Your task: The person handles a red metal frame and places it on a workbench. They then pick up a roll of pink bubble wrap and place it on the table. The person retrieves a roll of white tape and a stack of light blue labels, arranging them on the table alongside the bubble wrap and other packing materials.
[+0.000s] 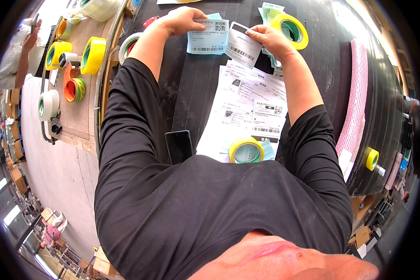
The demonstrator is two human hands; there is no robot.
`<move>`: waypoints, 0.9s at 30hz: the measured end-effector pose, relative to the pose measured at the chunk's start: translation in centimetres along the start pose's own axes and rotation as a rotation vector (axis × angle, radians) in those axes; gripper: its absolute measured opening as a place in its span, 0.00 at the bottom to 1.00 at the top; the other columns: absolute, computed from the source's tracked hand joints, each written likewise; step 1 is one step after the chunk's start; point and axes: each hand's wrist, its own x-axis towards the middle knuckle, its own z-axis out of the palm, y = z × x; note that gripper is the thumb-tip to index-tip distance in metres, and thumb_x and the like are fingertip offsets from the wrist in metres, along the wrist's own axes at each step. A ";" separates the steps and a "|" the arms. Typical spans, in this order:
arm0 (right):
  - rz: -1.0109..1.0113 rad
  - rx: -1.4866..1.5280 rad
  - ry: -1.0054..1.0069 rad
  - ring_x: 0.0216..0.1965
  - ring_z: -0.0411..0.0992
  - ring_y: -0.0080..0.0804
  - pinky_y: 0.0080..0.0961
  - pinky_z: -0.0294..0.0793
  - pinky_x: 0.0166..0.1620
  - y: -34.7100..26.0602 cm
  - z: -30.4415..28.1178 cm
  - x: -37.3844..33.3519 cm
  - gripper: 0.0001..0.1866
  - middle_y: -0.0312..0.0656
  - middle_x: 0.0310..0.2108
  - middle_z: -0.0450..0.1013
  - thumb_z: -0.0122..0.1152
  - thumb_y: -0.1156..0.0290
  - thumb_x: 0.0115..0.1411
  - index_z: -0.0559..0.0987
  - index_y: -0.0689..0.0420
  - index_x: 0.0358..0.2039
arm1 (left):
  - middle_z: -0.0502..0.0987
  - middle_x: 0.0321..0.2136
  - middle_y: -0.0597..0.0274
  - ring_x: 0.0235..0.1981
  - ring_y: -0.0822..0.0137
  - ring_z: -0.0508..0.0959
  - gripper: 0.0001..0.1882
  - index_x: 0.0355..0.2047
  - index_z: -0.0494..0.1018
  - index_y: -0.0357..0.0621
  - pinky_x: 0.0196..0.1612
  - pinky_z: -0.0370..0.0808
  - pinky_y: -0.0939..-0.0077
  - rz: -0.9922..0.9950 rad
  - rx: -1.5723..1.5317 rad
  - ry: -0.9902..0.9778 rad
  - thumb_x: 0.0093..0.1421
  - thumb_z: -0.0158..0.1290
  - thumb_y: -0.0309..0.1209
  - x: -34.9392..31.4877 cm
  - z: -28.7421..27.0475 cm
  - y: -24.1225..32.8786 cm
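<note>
My left hand is at the far side of the dark table, its thumb and fingers closed over the upper left corner of a stack of pale blue-backed labels. Beside it my right hand pinches one white barcode label by its upper right corner. That label is tilted, and its left edge meets the stack. Below my hands lie overlapping printed sheets, with another barcode label on top. A yellow tape roll lies just beyond my right hand, next to more pale green-blue labels.
Near my chest are a black phone and a yellow tape roll. Pink patterned wrap runs along the right; a small tape roll sits beyond it. The left-hand bench holds several tape rolls. Another person stands at far left.
</note>
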 end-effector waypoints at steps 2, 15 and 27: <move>0.023 -0.052 -0.019 0.35 0.68 0.19 0.19 0.67 0.41 -0.6 -0.2 -0.6 0.14 0.31 0.33 0.75 0.62 0.60 0.62 0.81 0.56 0.41 | 0.79 0.47 0.53 0.49 0.60 0.78 0.23 0.53 0.74 0.43 0.56 0.71 0.68 -0.002 -0.014 0.000 0.57 0.60 0.36 -0.1 0.0 -0.1; 0.075 0.063 -0.041 0.38 0.72 0.25 0.23 0.70 0.45 1.2 -0.5 0.6 0.15 0.37 0.36 0.77 0.66 0.68 0.58 0.81 0.60 0.44 | 0.80 0.42 0.59 0.44 0.69 0.77 0.20 0.51 0.74 0.36 0.53 0.71 0.74 -0.046 -0.075 -0.023 0.57 0.60 0.27 -0.1 -0.4 -1.4; 0.062 -0.136 0.136 0.39 0.74 0.29 0.25 0.71 0.48 0.6 -0.7 -0.4 0.15 0.41 0.37 0.79 0.65 0.68 0.58 0.81 0.59 0.44 | 0.80 0.45 0.56 0.46 0.68 0.77 0.23 0.53 0.73 0.37 0.54 0.70 0.74 -0.077 0.009 -0.031 0.57 0.60 0.27 0.4 -0.4 -1.9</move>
